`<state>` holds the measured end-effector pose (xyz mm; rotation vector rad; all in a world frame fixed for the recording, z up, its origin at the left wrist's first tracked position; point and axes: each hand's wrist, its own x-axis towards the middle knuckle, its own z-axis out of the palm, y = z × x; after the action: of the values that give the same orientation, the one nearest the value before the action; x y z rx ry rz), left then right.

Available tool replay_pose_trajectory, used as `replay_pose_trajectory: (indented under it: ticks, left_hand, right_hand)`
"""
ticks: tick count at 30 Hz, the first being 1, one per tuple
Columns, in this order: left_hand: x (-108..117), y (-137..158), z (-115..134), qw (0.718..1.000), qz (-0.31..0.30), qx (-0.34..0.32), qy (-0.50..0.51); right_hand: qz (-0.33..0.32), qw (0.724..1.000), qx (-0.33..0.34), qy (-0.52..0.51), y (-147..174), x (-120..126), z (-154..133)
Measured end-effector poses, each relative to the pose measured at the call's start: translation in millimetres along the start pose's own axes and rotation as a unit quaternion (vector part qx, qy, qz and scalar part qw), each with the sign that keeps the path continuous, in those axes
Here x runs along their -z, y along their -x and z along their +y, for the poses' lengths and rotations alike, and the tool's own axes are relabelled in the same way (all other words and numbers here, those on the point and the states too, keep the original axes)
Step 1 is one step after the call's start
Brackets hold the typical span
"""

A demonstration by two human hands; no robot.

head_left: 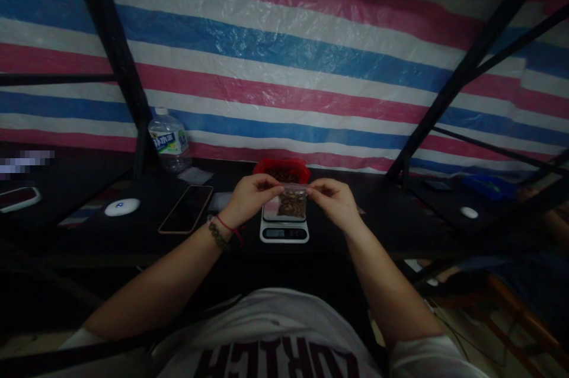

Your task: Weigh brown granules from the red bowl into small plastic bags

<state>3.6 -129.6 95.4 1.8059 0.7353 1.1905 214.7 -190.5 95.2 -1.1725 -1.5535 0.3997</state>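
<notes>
A small clear zip bag (292, 203) with brown, seed-like pieces in it hangs between my two hands, over a white digital kitchen scale (284, 233). My left hand (252, 195) pinches the bag's top left corner between thumb and fingers. At the top right corner, my right hand (332, 199) grips the same edge in a pinch. Whether the bag's lower end touches the scale's plate I cannot tell. Just behind the bag stands a red basket (263, 166) with more brown pieces inside. The digits on the scale's display are too small to read.
Left of the scale lie a phone (186, 210), several flat clear bags (195, 175) and a white rounded device (122, 207). A large plastic bottle (169, 141) stands by the dark frame post (143, 147). At the right are a blue tray (489, 187) and part of another person's arm (549, 221).
</notes>
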Motion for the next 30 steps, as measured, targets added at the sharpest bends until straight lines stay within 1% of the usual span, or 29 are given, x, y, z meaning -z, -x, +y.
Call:
replay_pose_trajectory:
  ticks: [4, 9, 14, 23, 27, 30]
  left_hand:
    - [1.0, 0.0, -1.5, 1.0, -0.014, 0.003, 0.001]
    - [0.8, 0.3, 1.8, 0.999, -0.018, 0.015, 0.029]
    - [-0.1, 2.9, 8.2, 1.0, -0.029, 0.003, 0.005]
    - [-4.2, 9.8, 14.1, 0.999, -0.024, -0.019, -0.022]
    - [-5.8, 10.7, 16.8, 0.999, -0.036, -0.023, -0.02]
    - [-6.8, 10.6, 16.2, 0.998, -0.049, -0.018, -0.029]
  right_hand:
    - [0.005, 1.0, 0.021, 0.014, 0.9, -1.8, 1.4]
    - [0.002, 0.999, 0.031, -0.017, 0.9, -6.0, -0.2]
    - [-0.004, 0.998, 0.063, -0.003, 2.3, -9.0, -7.3]
    - [-0.005, 0.996, 0.082, 0.024, 8.8, -12.3, -16.6]
    - [-0.011, 0.994, 0.095, 0.042, 10.0, -12.4, -16.5]
    - [-0.012, 0.995, 0.092, 0.045, 9.6, -13.8, -15.8]
